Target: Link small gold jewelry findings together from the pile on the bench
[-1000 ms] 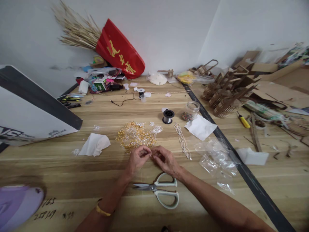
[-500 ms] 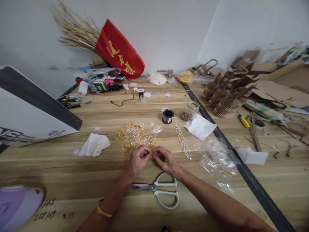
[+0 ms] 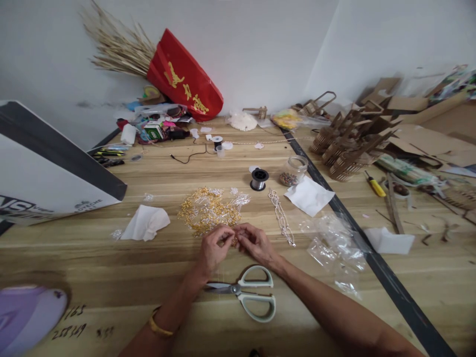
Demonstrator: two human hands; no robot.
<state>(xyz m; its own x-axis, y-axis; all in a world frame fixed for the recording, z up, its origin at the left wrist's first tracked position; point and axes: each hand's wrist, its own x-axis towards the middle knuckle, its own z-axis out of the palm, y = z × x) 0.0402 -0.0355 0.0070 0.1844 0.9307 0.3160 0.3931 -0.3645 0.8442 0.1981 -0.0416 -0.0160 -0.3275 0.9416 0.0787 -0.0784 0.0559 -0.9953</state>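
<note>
My left hand [image 3: 215,248] and my right hand [image 3: 256,244] meet over the table, thumbs and fingertips pinched together. Between them shows a small gold-coloured piece [image 3: 234,241], mostly hidden by the fingers; its exact kind is too small to make out. Just beyond my fingertips spreads a pile of gold and silver beaded pieces [image 3: 208,210]. A pair of scissors [image 3: 256,297] with pale green handles lies with blades apart below my hands, its tips beside my left wrist. To the right of my right hand lies a bead chain [image 3: 281,218].
A wire spool [image 3: 259,179] and a glass jar of beads [image 3: 293,171] stand beyond the pile. Paper sheets [image 3: 310,195] and clear plastic bags [image 3: 334,243] lie at right. Small woven baskets [image 3: 342,148] crowd the right back; a large white box [image 3: 55,173] stands left.
Both hands stay pinched together in nearly the same place. The right fingers have shifted slightly, and a little more of the gold-coloured piece shows below the fingertips.
</note>
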